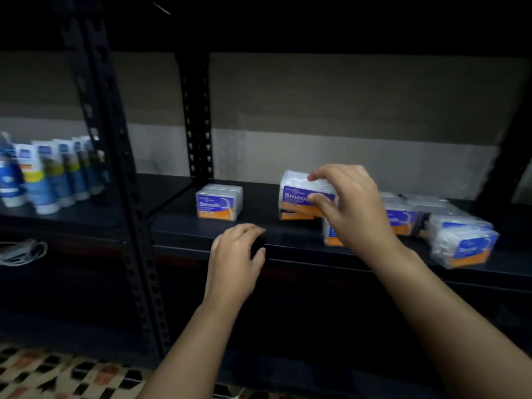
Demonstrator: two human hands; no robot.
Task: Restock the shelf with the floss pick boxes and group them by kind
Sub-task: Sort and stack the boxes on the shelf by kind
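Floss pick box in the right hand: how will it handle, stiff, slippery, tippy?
Likely stiff: the floss pick box keeps its square edges in the right hand pinch. Probably light, since fingertips alone hold it. Its glossy clear casing may be slippery. Flat faces suggest it won't roll.

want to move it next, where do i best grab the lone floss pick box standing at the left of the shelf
Judging by its pose, take the lone floss pick box across its two short side walls, coming from the front and above. It stands upright, label forward, with bare shelf on both sides, so fingers fit either side. The left hand is nearest; the right hand holds another box.
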